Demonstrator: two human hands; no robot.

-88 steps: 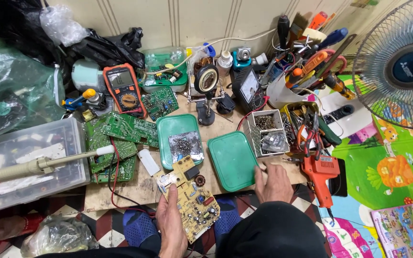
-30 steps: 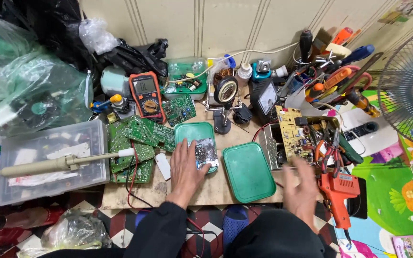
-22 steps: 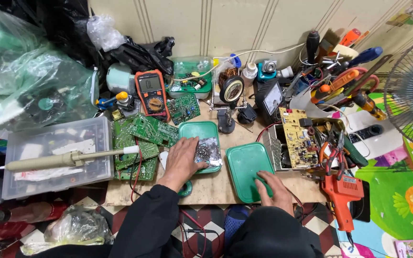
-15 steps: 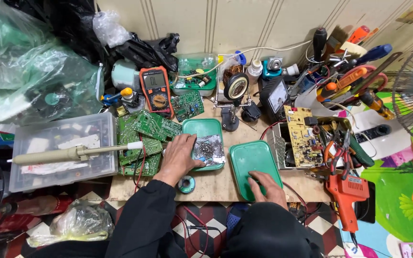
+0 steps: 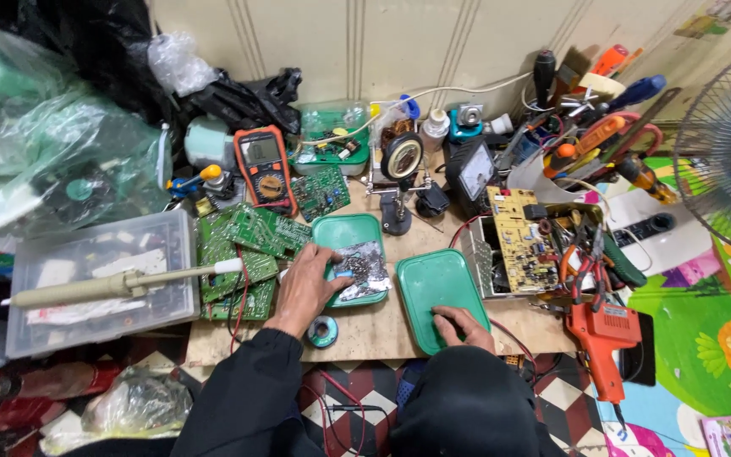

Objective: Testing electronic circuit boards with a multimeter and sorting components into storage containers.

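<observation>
Nearest, at the front edge of the table [image 5: 382,334]: right hand [image 5: 460,326] palm down on the near end of the lid [image 5: 437,283], fingers close together and pressed flat, pinching nothing. Just left of it, a small solder spool [image 5: 323,331], apart from both hands.

Further in, left hand [image 5: 308,283] laid over the left rim of the tray [image 5: 344,233], fingers loosely spread, thumb toward the foil packet [image 5: 362,267] inside; whether touching the foil or only the rim, cannot tell. Tray beside the lid, near mid-table, the two close but apparently not touching.

Probably light and stiff, both tray and lid: thin moulded green plastic, smooth, likely slippery under a flat palm. Best taken by the raised rim, thumb over and fingers under, and kept level. Foil packet soft, crumpled, very light, seemingly full of small loose parts; apt to spill or tear if squeezed, so better lifted from beneath or moved with the tray.

Left of the tray, a heap of green boards [image 5: 243,245], with a long cream tool [image 5: 120,284] across a clear box [image 5: 99,271]. Right of the lid, a yellow board [image 5: 518,239] propped in a metal case and an orange gun [image 5: 607,338] at the table's corner.

Farther back, a multimeter [image 5: 264,169], a solder reel [image 5: 402,156] on a stand, a clutter of hand tools, then a fan [image 5: 729,144] at far right.
</observation>
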